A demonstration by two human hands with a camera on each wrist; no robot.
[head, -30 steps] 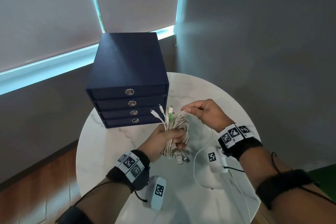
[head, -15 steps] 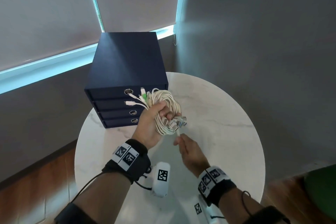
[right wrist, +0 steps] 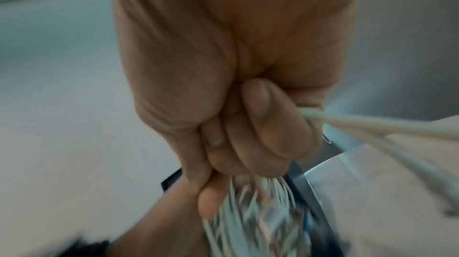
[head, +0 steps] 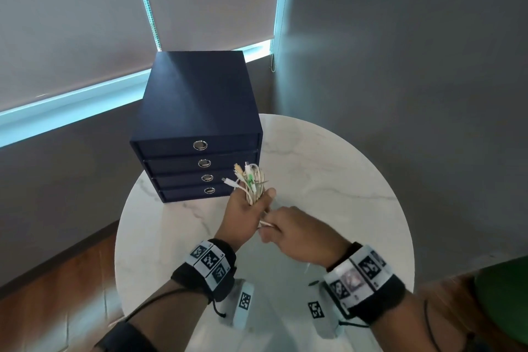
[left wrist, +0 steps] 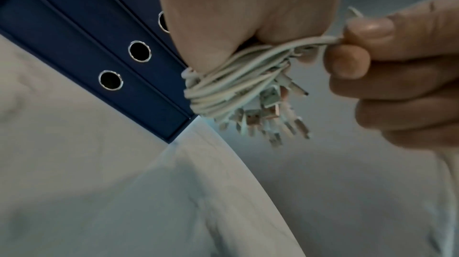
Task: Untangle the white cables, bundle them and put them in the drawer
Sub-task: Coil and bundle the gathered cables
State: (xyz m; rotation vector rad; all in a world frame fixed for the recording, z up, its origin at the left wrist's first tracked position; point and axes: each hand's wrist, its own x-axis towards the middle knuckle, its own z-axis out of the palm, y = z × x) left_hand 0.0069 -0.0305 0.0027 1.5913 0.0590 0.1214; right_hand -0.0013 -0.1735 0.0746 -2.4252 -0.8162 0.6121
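Observation:
My left hand (head: 248, 213) grips a coiled bundle of white cables (head: 251, 181) upright above the round table, just right of the drawer unit's lower front. Small plugs, one green, stick out of the bundle's top. In the left wrist view the coils (left wrist: 231, 88) wrap below my fist, with USB plugs (left wrist: 268, 120) hanging down. My right hand (head: 297, 233) sits close behind the left and pinches a loose cable strand (head: 267, 223) coming off the bundle. The right wrist view, blurred, shows my fingers (right wrist: 258, 129) curled on that strand (right wrist: 372, 126). The navy drawer unit (head: 197, 134) has all its drawers closed.
The white marble round table (head: 328, 180) carries the drawer unit at its back left. Grey walls and window blinds stand behind. Wooden floor (head: 57, 294) lies below on the left, and something green (head: 505, 300) shows at the lower right.
My right hand has swung round from below the bundle to its near right side, pulling the strand around it. My left hand lowered the bundle and turned it upright.

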